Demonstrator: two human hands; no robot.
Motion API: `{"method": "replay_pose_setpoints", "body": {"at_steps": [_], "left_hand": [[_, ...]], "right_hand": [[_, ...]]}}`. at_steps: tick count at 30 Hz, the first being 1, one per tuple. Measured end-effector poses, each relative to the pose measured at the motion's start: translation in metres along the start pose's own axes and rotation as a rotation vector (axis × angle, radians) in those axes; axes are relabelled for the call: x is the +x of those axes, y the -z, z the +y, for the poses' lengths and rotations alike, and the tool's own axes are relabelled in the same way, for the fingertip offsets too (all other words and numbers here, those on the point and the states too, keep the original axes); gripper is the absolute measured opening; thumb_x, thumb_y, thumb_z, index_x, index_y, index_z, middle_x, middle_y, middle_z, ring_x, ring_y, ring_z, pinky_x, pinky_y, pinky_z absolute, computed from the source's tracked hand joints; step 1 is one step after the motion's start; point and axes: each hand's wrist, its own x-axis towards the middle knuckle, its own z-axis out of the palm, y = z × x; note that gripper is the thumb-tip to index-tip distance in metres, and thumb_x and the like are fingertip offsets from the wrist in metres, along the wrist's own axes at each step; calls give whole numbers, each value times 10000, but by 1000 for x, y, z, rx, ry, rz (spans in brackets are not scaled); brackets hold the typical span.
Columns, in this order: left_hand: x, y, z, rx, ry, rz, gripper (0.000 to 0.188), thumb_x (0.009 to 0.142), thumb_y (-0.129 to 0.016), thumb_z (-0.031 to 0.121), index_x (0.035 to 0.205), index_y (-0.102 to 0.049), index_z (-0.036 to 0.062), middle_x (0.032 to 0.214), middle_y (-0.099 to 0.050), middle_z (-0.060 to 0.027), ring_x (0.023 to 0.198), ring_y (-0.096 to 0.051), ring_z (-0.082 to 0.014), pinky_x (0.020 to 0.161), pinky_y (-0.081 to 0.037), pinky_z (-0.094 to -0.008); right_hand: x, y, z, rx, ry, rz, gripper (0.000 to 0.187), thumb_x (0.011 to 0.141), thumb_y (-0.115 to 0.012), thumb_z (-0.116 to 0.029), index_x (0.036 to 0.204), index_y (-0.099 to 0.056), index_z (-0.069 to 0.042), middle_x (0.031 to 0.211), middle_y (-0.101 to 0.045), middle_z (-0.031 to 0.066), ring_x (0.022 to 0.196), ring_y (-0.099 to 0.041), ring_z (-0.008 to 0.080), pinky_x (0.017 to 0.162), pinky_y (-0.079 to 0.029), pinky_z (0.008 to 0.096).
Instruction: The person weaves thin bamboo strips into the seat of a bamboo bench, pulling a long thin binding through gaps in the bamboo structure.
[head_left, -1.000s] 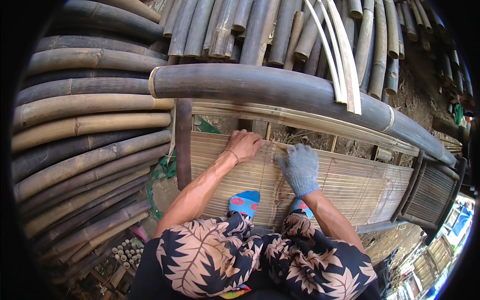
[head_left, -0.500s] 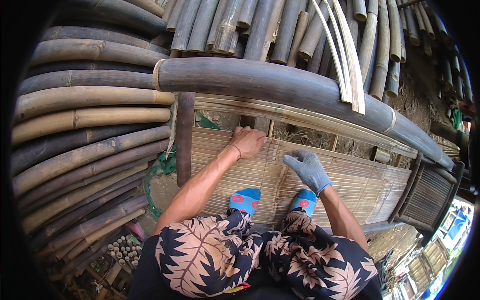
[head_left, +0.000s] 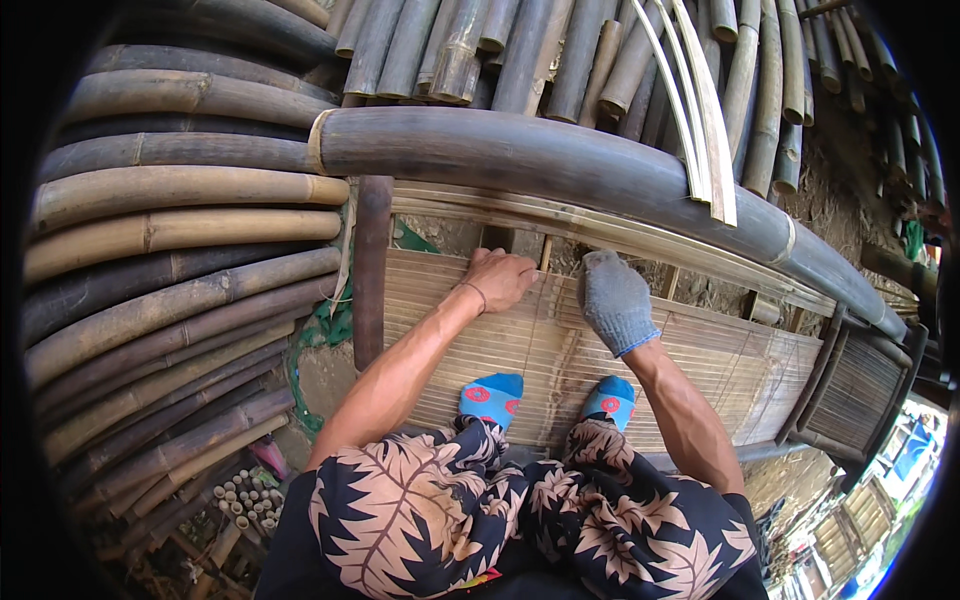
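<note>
Under my feet lies a seat of thin bamboo slats (head_left: 450,335) tied with dark cords. My bare left hand (head_left: 498,278) is closed over the seat's far edge, its fingertips curling down out of sight. To the right, my right hand (head_left: 615,300) wears a grey knit glove with a blue cuff. It is closed in a fist at the same far edge, knuckles facing away; whatever it grips is hidden beneath. A thin upright bamboo peg (head_left: 546,253) stands between the two hands, just beyond the slats.
A thick dark bamboo pole (head_left: 520,155) runs across beyond the seat, with pale split strips (head_left: 715,150) draped over it. Stacked bamboo poles (head_left: 190,225) fill the left side, and more lie at the back. My blue-socked feet (head_left: 492,397) press on the slats. A slatted panel (head_left: 855,390) stands at the right.
My gloved right hand has moved away from me to the seat's far edge and closed from a looser, spread-thumb pose. My left hand stays in place.
</note>
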Motion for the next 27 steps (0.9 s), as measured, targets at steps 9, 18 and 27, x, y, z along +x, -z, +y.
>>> {"method": "replay_pose_setpoints", "body": {"at_steps": [9, 18, 27], "left_hand": [[2, -2, -5, 17, 13, 4, 335, 1006, -402, 354, 968, -645, 127, 1007, -684, -121, 1006, -582, -352, 913, -331, -485], [2, 1, 5, 12, -4, -22, 294, 995, -445, 334, 951, -654, 131, 982, -689, -112, 990, -582, -341, 906, -336, -481], [-9, -9, -9, -27, -79, 214, 251, 971, -518, 313, 923, -671, 121, 910, -681, -119, 933, -579, -337, 895, -360, -471]], "right_hand": [[-23, 106, -10, 675, 57, -343, 476, 938, -579, -412, 1055, -710, 30, 1122, -671, 238, 1039, -649, 324, 939, -490, 425], [-34, 53, 46, 72, -197, -315, 473, 1007, -450, -379, 803, -696, -30, 746, -678, 217, 613, -610, 392, 644, -534, 448], [-77, 27, 7, 667, -71, -461, 402, 1004, -438, -289, 831, -608, 31, 786, -637, 239, 746, -600, 440, 683, -478, 490]]}}
